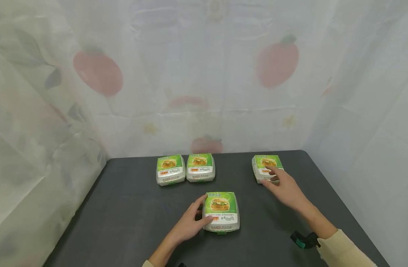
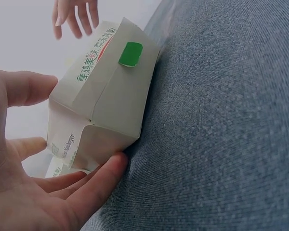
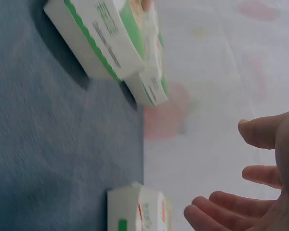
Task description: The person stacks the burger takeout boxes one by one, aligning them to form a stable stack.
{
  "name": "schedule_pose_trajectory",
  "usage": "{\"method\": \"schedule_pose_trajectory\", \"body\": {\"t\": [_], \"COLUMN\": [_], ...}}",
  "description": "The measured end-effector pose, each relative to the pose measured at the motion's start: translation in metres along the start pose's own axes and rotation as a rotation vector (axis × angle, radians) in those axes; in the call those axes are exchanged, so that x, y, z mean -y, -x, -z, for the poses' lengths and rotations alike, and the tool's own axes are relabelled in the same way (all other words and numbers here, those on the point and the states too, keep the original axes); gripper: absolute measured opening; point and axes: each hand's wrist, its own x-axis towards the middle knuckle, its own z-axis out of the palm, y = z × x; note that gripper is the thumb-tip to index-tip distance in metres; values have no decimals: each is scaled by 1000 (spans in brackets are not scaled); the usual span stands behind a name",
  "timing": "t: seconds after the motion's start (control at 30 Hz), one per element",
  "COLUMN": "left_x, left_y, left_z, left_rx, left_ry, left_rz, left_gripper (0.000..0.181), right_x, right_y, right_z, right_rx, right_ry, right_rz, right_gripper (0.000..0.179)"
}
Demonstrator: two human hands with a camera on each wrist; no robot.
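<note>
Nearest the front lies a white and green burger box (image 1: pixel 220 207) with a burger picture on its lid. My left hand (image 1: pixel 189 222) holds this box by its left side. In the left wrist view, the thumb touches the upper edge of the box (image 2: pixel 118 94) and the other fingers lie along its side, low by the tabletop. At the far right stands a matching burger box (image 1: pixel 265 161), partly covered by my right hand (image 1: pixel 289 191). That hand hovers over its near edge with fingers spread and loosely bent; in the right wrist view, its fingers hold nothing.
Two more matching boxes stand side by side at the back of the dark table (image 1: pixel 134 215), a left one (image 1: pixel 170 170) and a right one (image 1: pixel 200 168). A pale fruit-patterned curtain (image 1: pixel 190 74) hangs behind and along both sides.
</note>
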Motion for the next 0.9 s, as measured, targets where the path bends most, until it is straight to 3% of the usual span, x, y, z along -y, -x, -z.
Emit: {"method": "schedule_pose_trajectory", "body": {"t": [0.5, 0.7, 0.9], "left_x": [3, 4, 2], "left_y": [0, 1, 0], "left_z": [0, 1, 0], "left_rx": [1, 3, 2], "left_ry": [-10, -12, -14], "left_rz": [-15, -6, 11], "left_gripper": [75, 74, 74], "right_x": [-30, -51, -71], "right_y": [-28, -42, -54], "right_z": [16, 15, 14], "right_rx": [-129, -131, -77], "right_ry": [168, 196, 150], "right_rz": [-23, -67, -106], "right_gripper": [70, 73, 80]}}
